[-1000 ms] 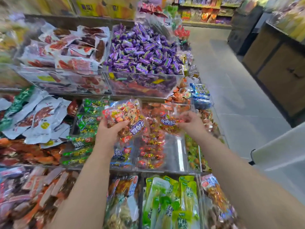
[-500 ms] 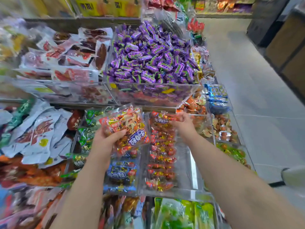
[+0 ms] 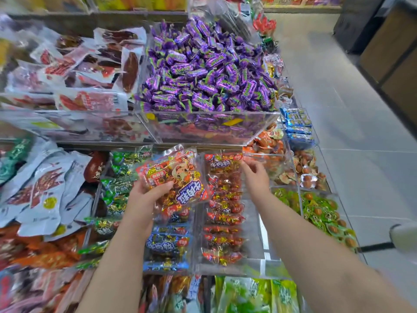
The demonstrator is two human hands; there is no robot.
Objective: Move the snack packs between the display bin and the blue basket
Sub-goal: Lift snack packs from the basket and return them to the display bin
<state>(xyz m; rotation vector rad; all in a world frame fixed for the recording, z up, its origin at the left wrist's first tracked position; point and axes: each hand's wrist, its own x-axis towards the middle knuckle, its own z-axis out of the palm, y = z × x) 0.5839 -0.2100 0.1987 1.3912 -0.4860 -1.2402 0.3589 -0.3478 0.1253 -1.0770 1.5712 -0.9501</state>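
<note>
While gripping a red snack pack (image 3: pixel 173 177) with the left hand (image 3: pixel 144 199), thumb curled over its front, holding it tilted above the display bin (image 3: pixel 252 233). Leaving more red packs (image 3: pixel 223 206) lying in a row inside that bin. Hovering the right hand (image 3: pixel 255 175) over the bin's far end, fingers loosely spread, grasping nothing.

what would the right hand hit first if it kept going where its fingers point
Probably the top red pack in the clear bin: the right hand points up and left at its corner. Depth is unclear.
</note>
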